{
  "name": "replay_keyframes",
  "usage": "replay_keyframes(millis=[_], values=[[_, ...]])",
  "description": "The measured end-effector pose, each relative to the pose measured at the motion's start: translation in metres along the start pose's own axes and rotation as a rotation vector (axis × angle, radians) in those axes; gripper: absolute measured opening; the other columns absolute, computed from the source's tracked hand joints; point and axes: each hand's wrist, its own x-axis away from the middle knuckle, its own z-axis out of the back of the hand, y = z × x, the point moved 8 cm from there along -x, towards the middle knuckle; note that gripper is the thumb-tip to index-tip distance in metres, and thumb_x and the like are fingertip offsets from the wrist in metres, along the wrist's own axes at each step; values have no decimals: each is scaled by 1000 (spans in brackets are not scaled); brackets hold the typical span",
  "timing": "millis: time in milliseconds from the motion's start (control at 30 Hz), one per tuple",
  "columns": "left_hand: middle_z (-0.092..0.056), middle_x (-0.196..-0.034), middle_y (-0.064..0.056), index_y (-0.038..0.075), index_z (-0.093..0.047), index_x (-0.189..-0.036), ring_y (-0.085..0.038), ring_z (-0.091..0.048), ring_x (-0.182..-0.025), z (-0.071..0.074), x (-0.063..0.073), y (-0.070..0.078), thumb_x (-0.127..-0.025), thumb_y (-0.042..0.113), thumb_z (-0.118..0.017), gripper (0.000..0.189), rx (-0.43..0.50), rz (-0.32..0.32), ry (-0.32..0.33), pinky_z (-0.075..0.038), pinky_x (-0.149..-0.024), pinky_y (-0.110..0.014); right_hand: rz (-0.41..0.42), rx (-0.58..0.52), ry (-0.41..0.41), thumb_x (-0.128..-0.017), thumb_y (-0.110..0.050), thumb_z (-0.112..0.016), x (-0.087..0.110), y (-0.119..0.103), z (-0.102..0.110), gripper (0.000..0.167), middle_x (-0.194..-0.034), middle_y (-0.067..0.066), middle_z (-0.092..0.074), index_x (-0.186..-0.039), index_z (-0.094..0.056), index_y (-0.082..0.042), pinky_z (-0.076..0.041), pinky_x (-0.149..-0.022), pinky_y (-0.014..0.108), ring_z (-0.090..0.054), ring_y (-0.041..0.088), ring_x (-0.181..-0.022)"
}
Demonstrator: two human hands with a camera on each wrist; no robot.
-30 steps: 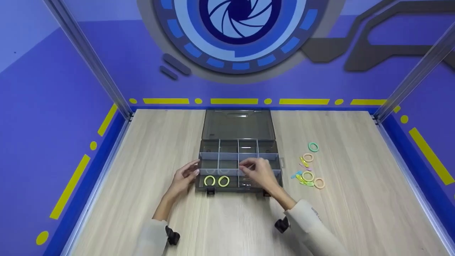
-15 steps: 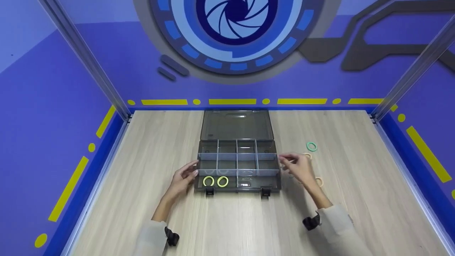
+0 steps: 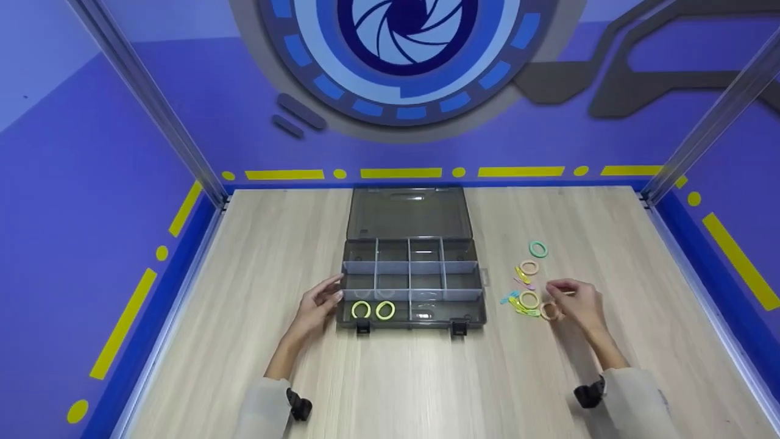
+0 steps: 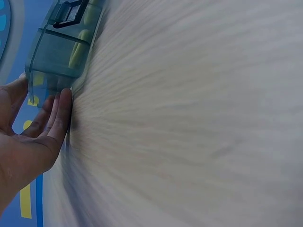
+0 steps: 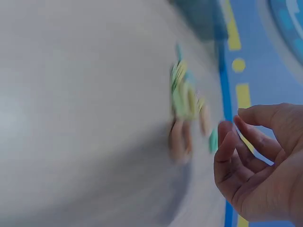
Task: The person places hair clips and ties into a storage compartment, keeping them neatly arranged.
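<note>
A dark see-through compartment box stands with its lid laid back. Two yellow rings lie in its front left compartment. My left hand touches the box's left side, thumb and extended fingers against the wall; the left wrist view shows the fingers at a corner of the box. To the right, my right hand hovers beside a peach ring, its fingers loosely bent. I see nothing between those fingers in the right wrist view, where the hand is apart from the blurred rings.
Right of the box lie a green ring, another peach ring and a pale yellow ring. Small plastic clips in blue, yellow and other colours lie among them. Blue panels enclose the wooden table.
My right hand has moved from above the box out to the right, past the loose rings and clips. The left hand has stayed at the box's side.
</note>
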Motion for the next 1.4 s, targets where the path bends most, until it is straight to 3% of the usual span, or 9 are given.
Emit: replay_keyframes(millis=[167, 300, 500, 667, 800, 1033, 1200, 1400], values=[[-61, -136, -22, 7, -57, -144, -17, -63, -108, 0, 1, -3, -100, 9, -64, 45, -3, 18, 24, -54, -82, -27, -7, 66, -52, -95, -14, -71, 8, 26, 7, 28, -103, 24, -75, -112, -72, 9, -45, -65, 12, -55, -6, -74], [-61, -135, -23, 5, -56, -144, -20, -63, -110, -1, 0, -3, -101, 9, -64, 45, 2, 2, 19, -54, -82, -27, -1, 89, -73, -93, -13, -74, 13, 33, 7, 28, -101, 23, -76, -111, -73, 9, -45, -66, 13, -58, -2, -77], [-60, -135, -23, 4, -55, -145, -20, -63, -110, 0, 0, -1, -101, 8, -63, 45, 22, -3, 14, -53, -81, -25, 12, 134, -63, -89, -15, -79, 16, 30, 3, 23, -100, 22, -77, -102, -78, 4, -45, -64, 16, -68, 15, -82], [-61, -135, -23, 5, -56, -145, -18, -63, -108, 1, 0, -1, -101, 9, -64, 45, 23, -9, 10, -53, -81, -25, 11, 175, -33, -89, -19, -80, 19, 29, 0, 30, -93, 18, -77, -108, -76, 5, -45, -61, 19, -63, 12, -74], [-61, -133, -24, 3, -57, -144, -15, -62, -105, 0, -1, 0, -100, 9, -64, 44, -1, -38, 11, -53, -80, -24, 45, 206, 16, -89, -19, -80, 21, 26, 0, 25, -92, 16, -78, -105, -79, 0, -44, -60, 22, -65, 14, -73], [-61, -137, -18, 13, -56, -146, -19, -62, -113, -2, 1, -5, -102, 14, -64, 45, -6, 33, 7, -53, -86, -27, 67, 186, 38, -91, -15, -78, 22, 23, 4, 18, -87, 17, -78, -98, -80, 1, -44, -56, 19, -65, 11, -68], [-61, -137, -18, 12, -57, -146, -26, -62, -116, -3, 1, -4, -102, 13, -63, 45, -4, 30, 6, -53, -87, -29, 88, 160, 50, -92, -15, -77, 23, 10, 8, 18, -89, 17, -78, -99, -80, 1, -45, -59, 16, -67, 11, -71], [-61, -137, -19, 11, -57, -145, -21, -63, -112, -2, 2, -2, -102, 12, -63, 44, -4, 16, 12, -53, -85, -28, 151, 59, 52, -94, -15, -75, 20, -31, 1, 17, -91, 17, -78, -100, -78, 0, -48, -58, 14, -64, 1, -71]])
